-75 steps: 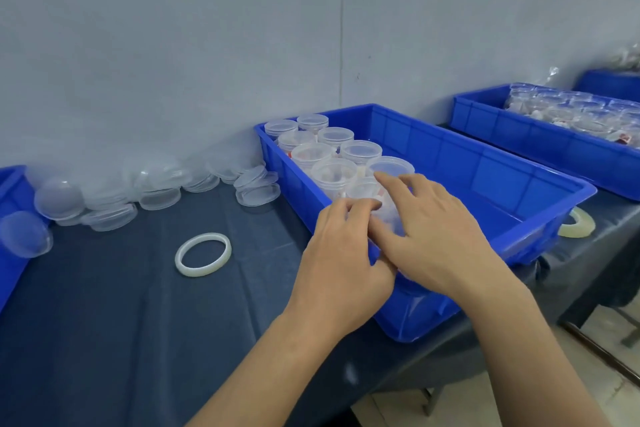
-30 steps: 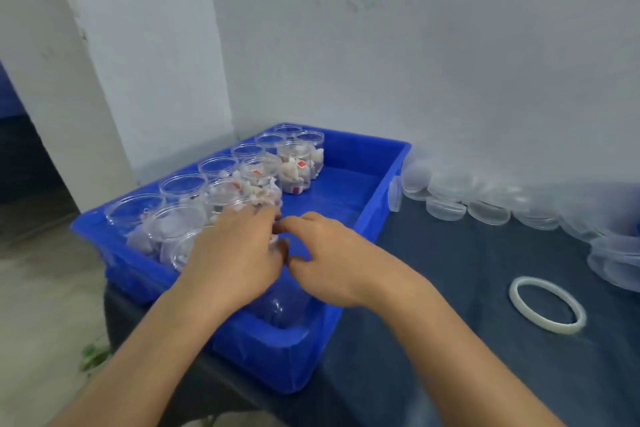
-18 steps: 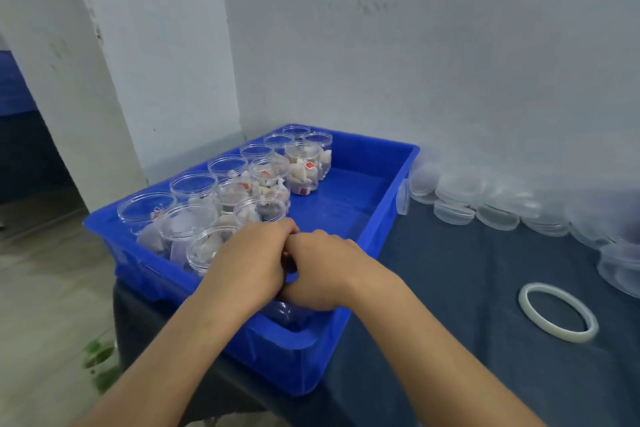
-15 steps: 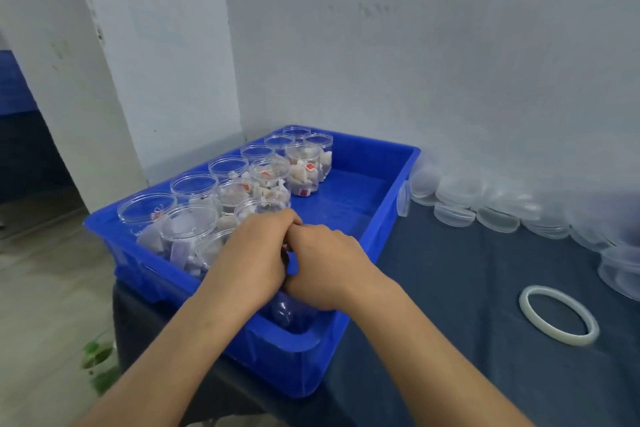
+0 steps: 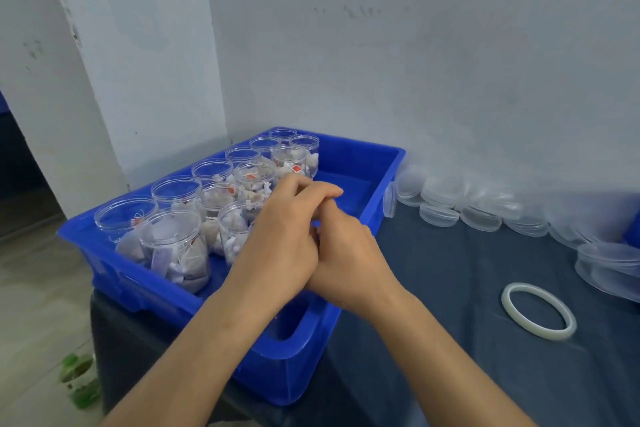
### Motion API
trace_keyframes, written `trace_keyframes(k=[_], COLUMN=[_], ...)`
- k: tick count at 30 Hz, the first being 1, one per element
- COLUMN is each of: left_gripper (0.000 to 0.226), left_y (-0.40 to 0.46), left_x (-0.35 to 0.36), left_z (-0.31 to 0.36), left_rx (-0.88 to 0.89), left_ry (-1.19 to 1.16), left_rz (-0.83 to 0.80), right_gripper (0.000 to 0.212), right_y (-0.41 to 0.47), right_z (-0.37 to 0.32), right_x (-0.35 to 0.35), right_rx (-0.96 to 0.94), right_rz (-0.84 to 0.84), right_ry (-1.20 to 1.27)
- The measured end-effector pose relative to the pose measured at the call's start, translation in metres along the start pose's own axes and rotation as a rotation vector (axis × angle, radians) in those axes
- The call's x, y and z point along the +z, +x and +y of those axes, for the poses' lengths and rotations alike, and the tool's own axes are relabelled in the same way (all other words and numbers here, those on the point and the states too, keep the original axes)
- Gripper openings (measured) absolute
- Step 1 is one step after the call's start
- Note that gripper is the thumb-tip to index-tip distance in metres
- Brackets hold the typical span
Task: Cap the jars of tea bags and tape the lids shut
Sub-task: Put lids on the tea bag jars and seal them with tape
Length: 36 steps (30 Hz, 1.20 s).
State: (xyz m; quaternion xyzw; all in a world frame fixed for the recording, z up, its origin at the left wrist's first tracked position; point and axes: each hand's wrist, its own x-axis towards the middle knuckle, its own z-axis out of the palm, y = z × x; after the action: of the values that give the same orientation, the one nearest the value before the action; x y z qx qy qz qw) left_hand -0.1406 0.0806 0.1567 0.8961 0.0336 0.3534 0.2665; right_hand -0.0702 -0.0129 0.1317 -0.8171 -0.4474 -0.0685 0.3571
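Over the near right corner of the blue plastic crate [image 5: 349, 163], left hand [image 5: 277, 246] and right hand [image 5: 346, 260] pressed together, knuckles up. Left fingers [image 5: 304, 191] curled over the right ones, tips bunched as if pinching something small; whatever lies between them hidden, so cannot tell whether either hand grasps anything or only touches the other. Bare forearms running back toward the lower edge.

Just beside the left hand, inside the crate, clear round plastic jars [image 5: 173, 239], smooth-walled with threaded rims, all uncapped, standing upright in two rows along the crate's left side. Packed inside them, pale, crumpled tea bags [image 5: 188, 263] with small red-and-white paper tags. Right half of the crate floor bare, glossy and blue. Moulded rim thick and rounded, with an oval handle slot in the near end wall.

Under the crate, a table draped in dark blue-grey cloth [image 5: 450, 288], matte and slightly creased. On the cloth, well right of the hands, a thin, flat roll of translucent whitish tape [image 5: 512, 291], ring-shaped, lying flat. Along the wall behind, a loose line of clear shallow lids [image 5: 438, 213], round and disc-like, some stacked, some leaning on each other, one propped against the crate's outer wall. Larger clear lids at the far right edge.

Behind it all, a pale, scuffed painted wall and a white pillar; at lower left, grey floor with a blurred green patch.
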Motion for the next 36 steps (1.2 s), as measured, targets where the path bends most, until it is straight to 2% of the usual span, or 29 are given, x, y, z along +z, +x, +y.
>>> trace_keyframes(k=[2,6,9,12,15,18,21,23,26,27,30,33,36], left_gripper=[0.057,0.052,0.053,0.056,0.053,0.051,0.058,0.060,0.050,0.049,0.068,0.057,0.050], left_y=[0.004,0.019,0.031,0.041,0.042,0.035,0.026,0.018,0.007,0.004,-0.005,-0.015,-0.016], left_x=[-0.001,-0.005,-0.002,0.010,0.035,0.070,0.112,0.144,0.189,0.201,0.228,0.246,0.255], left_z=[0.015,0.047,0.075,0.096,0.114,0.126,0.122,0.113,0.092,0.086,0.072,0.059,0.051], left_rx=[0.062,0.158,0.253,0.326,0.407,0.441,0.401,0.350,0.206,0.120,-0.107,-0.177,-0.201], left_ry=[0.019,0.007,-0.015,-0.090,-0.169,-0.195,-0.255,-0.285,-0.354,-0.464,-0.749,-0.864,-0.861], left_rz=[0.038,0.089,0.111,0.037,-0.054,-0.091,-0.199,-0.232,-0.168,-0.173,-0.218,-0.232,-0.238], right_gripper=[0.043,0.033,0.024,0.007,0.017,0.012,0.003,0.016,0.029,0.034,0.036,0.032,0.029], right_y=[-0.001,0.002,0.003,-0.006,-0.027,-0.052,-0.080,-0.098,-0.119,-0.124,-0.132,-0.132,-0.131], right_z=[0.001,0.001,0.002,0.014,0.037,0.066,0.099,0.118,0.138,0.146,0.160,0.167,0.175], right_x=[-0.005,-0.023,-0.050,-0.082,-0.105,-0.117,-0.119,-0.114,-0.111,-0.110,-0.104,-0.095,-0.089], right_rx=[0.002,-0.052,-0.112,-0.104,-0.057,0.071,0.257,0.326,0.428,0.443,0.434,0.388,0.375], right_rz=[0.105,0.343,0.462,0.556,0.641,0.654,0.594,0.577,0.605,0.624,0.632,0.651,0.675], right_ry=[0.055,0.114,0.030,-0.053,-0.146,-0.260,-0.230,-0.190,-0.156,-0.158,-0.193,-0.210,-0.192])
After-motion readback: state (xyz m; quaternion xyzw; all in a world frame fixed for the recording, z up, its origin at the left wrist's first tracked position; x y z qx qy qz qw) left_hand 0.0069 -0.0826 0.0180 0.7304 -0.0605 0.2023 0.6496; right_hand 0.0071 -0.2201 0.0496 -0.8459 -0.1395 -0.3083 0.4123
